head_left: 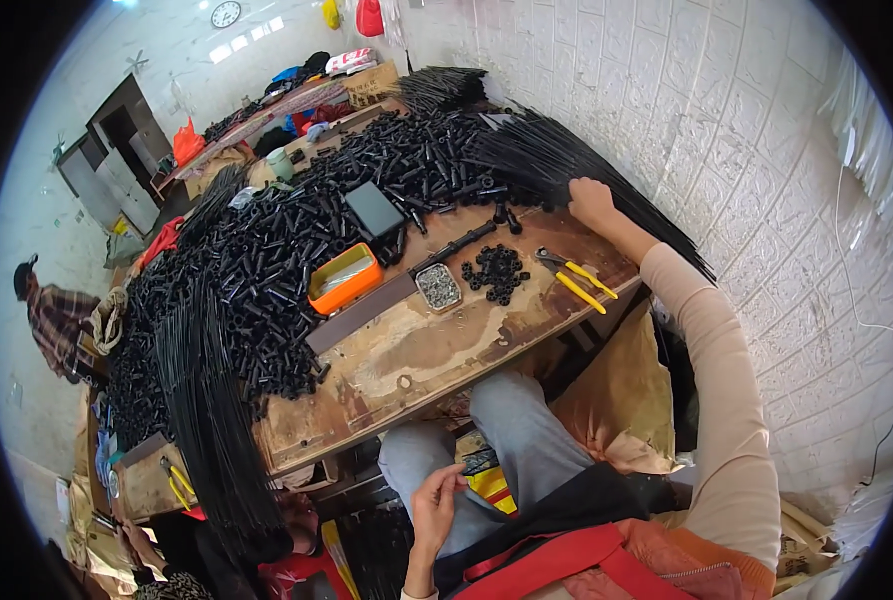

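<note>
Right hand at the black rods, left hand over the lap

Right hand (591, 200): knuckles up, fingers curled into a narrow closure at the lower edge of a sheaf of thin black rods (606, 175). Fingertips hidden; cannot tell whether they pinch a rod or only rest there. The sheaf lies along the wall side of the wooden workbench (391, 375), its near ends reaching past the table edge.

Left hand (434, 505): above the lap, fingers part-bent; no object visible, though the palm is turned out of sight.

Just outward from the right hand: yellow-handled pliers (576, 280), jaws toward the rods, handles reaching toward the bench edge. Next, a cluster of small black rings (494, 273), then a clear tray of small metal pieces (438, 288) and an orange box (345, 277). Behind them, a broad heap of short black tubes (266, 260). Left of the heap, a 2nd black bundle (201, 400) droops over the bench edge.

Risks, as judged: rods look springy and crossed, so pulling 1 could drag neighbours or slide the overhanging sheaf off. A low sweep of the right forearm might nudge the pliers floorward or scatter the loose rings. The heap, piled without a barrier on the bench side, could shed tubes if bumped.
</note>
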